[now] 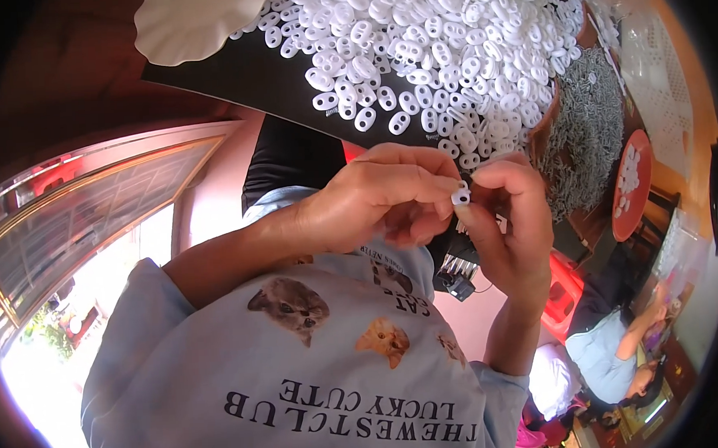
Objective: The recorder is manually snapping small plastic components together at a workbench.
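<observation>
Between the fingertips of both hands is a small white plastic piece with holes (460, 194), which looks like a cord lock. My left hand (382, 192) pinches it from the left with thumb and forefinger, the other fingers curled beneath. From the other side, the thumb and bent forefinger of my right hand (512, 217) press on it. Just beyond my hands spreads a large heap of white oval two-hole pieces (440, 52) on the dark tabletop (265, 96). To the right of this heap lies a pile of thin grey metal parts, apparently small springs (585, 126).
A cream scalloped dish (194, 23) stands at the table's far left. At right, a red round tray (630, 184) holds more white pieces. A red plastic stool (561, 295) stands below, and another person (609, 349) sits at the lower right. A framed window panel (94, 211) is at left.
</observation>
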The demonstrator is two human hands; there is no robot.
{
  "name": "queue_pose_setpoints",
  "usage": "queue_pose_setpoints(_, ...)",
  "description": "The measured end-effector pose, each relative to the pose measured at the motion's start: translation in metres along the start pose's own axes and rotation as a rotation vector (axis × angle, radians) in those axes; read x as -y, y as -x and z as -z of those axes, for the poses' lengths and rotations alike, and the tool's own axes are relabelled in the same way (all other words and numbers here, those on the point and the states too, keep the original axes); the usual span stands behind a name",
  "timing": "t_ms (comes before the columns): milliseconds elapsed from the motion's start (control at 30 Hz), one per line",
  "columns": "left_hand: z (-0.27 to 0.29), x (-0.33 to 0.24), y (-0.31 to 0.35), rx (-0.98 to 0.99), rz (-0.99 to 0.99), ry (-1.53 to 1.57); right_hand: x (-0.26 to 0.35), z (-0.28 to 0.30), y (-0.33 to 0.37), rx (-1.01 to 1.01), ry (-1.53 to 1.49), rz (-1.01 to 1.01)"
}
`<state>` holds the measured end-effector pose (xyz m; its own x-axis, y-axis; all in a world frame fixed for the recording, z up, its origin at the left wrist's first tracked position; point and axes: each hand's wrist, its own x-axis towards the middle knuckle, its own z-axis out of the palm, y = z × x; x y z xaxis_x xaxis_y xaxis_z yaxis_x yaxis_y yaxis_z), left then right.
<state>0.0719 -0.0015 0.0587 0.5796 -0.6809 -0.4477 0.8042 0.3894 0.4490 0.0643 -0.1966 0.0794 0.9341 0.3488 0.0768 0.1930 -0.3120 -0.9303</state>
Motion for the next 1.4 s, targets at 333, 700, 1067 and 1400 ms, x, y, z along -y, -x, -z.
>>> queue_pose_setpoints(333, 0.001, 0.012, -0.003, 0.108, -0.099, -0.063, 0.003, 0.009, -0.015, 0.107, 0.352, 0.335)
queue_pose_setpoints(700, 0.009, 0.010, 0.006, -0.079, -0.754, -1.142, 0.015, 0.008, -0.014, 0.371, 0.498, 0.157)
queue_pose_setpoints(1067, 0.023, 0.010, -0.015, -0.056, -0.920, -0.978, 0.001, 0.006, -0.076, 0.299, 0.673, 0.214)
queue_pose_setpoints(1400, 0.023, 0.012, -0.038, -0.063, -0.991, -1.007, -0.006, 0.006, -0.121, 0.203, 1.035, 0.285)
